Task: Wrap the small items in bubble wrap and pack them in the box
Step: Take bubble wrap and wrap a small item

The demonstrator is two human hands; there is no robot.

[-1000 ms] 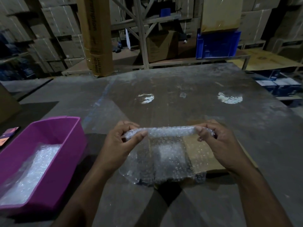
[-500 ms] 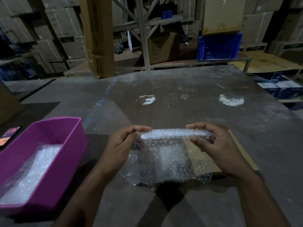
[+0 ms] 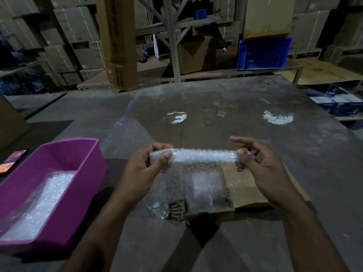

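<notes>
Left hand (image 3: 145, 169) and right hand (image 3: 263, 169) each pinch one end of a bubble wrap roll (image 3: 204, 156) above the cardboard box (image 3: 245, 191); pink tub (image 3: 64, 154) at left on worktop (image 3: 216, 107)

Whatever sits inside the roll (image 3: 204, 156) is hidden by bubble wrap. The left hand (image 3: 146, 169) covers one end of the roll and the right hand (image 3: 263, 169) covers the other. The bin (image 3: 78, 173) is cut off by the left edge, as is the phone (image 3: 11, 161). The box (image 3: 245, 185) lies partly under the hanging wrap. Print on the background cartons is too dim to read.
</notes>
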